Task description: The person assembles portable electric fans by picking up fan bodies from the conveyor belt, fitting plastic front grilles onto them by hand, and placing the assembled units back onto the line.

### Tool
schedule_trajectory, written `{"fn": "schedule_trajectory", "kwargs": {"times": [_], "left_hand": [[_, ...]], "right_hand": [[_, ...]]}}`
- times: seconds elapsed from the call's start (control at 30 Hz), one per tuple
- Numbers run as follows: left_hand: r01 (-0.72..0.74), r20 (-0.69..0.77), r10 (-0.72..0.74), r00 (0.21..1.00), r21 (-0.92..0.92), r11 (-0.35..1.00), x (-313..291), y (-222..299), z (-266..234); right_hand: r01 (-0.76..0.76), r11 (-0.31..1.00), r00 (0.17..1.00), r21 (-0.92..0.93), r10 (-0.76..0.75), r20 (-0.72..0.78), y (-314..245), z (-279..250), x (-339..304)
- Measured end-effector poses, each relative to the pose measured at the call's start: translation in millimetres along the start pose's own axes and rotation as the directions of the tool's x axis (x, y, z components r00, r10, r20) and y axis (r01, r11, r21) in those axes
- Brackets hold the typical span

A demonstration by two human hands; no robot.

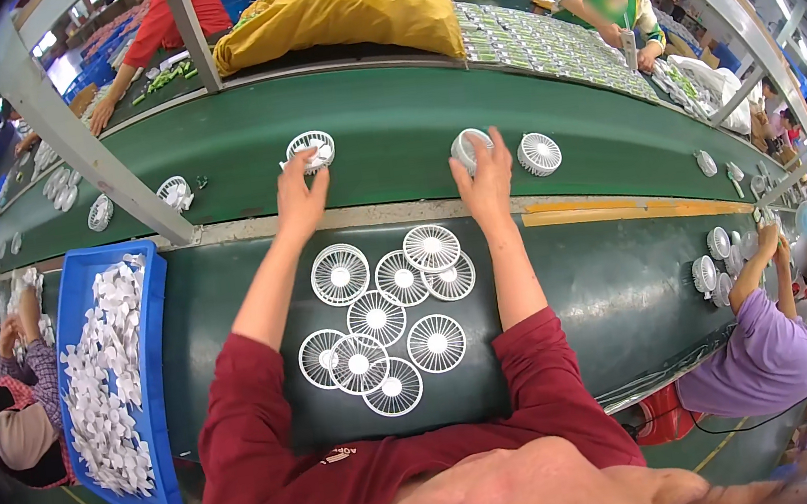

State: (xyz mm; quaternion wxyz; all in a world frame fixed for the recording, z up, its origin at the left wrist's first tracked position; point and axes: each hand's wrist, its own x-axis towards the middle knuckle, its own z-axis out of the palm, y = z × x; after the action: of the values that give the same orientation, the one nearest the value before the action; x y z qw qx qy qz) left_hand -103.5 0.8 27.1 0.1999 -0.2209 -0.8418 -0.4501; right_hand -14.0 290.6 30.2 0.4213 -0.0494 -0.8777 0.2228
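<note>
On the green conveyor belt (385,103), my left hand (300,196) has its thumb and fingers at the near rim of a white fan housing (313,142); white blades show inside it. Farther right, my right hand (486,173) grips a white round fan part (465,151) from its near side, with fingers over its edge. Another white fan housing (540,154) stands just right of that hand. Between my forearms, several white round fan grilles (437,344) lie on the dark green worktable (227,374), some overlapping.
A blue tray (155,313) of white fan blades (108,389) stands at the left. A grey metal post (97,138) rises beside the belt. Co-workers sit at both sides and across; a yellow sack (344,12) lies beyond the belt. A yellow strip (635,209) runs along the table's far edge.
</note>
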Motion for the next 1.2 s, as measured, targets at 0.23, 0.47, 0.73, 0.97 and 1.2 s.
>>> {"fn": "schedule_trajectory", "kwargs": {"times": [0.23, 0.47, 0.73, 0.97, 1.2], "left_hand": [[-0.111, 0.226, 0.02, 0.974, 0.399, 0.91, 56, -27, 40], [-0.192, 0.48, -0.18, 0.859, 0.627, 0.755, 75, -20, 41], [-0.182, 0.321, -0.053, 0.946, 0.657, 0.731, 66, -52, -32], [0.556, 0.153, -0.545, 0.824, -0.401, 0.728, -6, -37, -48], [0.52, 0.433, -0.415, 0.8, -0.845, 0.121, -52, 21, -22]], "right_hand": [[0.044, 0.979, 0.559, 0.199, -0.189, 0.808, -56, -29, -15], [0.048, 0.997, 0.481, 0.053, -0.07, 0.874, -67, -23, -16], [-0.053, 0.992, 0.566, 0.114, -0.064, 0.822, -41, -19, -10], [-0.338, 0.888, 0.436, 0.311, -0.146, 0.888, -23, -14, 0], [-0.712, 0.098, 0.699, 0.696, -0.006, 0.716, -46, -8, 5]]}}
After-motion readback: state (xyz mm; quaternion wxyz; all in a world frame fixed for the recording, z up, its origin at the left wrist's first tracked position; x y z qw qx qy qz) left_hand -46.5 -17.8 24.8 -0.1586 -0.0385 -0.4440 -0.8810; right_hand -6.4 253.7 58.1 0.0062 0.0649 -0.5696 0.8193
